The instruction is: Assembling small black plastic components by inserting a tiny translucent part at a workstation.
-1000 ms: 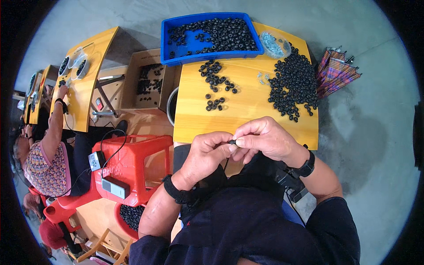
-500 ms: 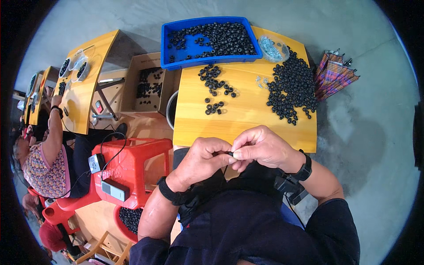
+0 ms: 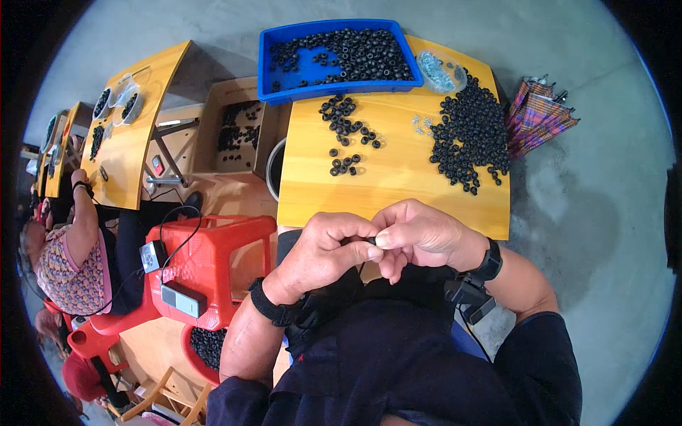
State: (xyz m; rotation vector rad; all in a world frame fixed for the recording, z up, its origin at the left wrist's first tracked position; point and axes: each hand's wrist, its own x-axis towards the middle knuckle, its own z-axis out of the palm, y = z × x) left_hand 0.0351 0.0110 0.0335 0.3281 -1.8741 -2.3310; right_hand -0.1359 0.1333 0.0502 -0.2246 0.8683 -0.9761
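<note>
Both my hands meet just off the near edge of the yellow table [image 3: 398,192], above my lap. My left hand [image 3: 330,248] pinches a small black ring-shaped part [image 3: 371,241] between thumb and fingertips. The thumb and forefinger of my right hand [image 3: 419,238] press on the same part from the other side. Most of the part is hidden by the fingers. Beyond my hands, a loose group of black ring-shaped parts [image 3: 344,128] lies on the left of the table. A large pile of the same parts [image 3: 469,135] covers the right side, with a few small clear pieces [image 3: 422,126] beside it.
A blue tray [image 3: 273,92] of black parts and a clear tub [image 3: 455,74] of pale-blue pieces stand at the far edge. A folded plaid umbrella [image 3: 536,117] is at right. On the left are a red stool [image 3: 206,248], a cardboard box [image 3: 206,142] and a person [image 3: 67,266] at another table.
My hands stay together on the small black part, with the fingers shifting slightly and the right fingers curling lower. The view has tilted a little, so the table appears slightly higher.
</note>
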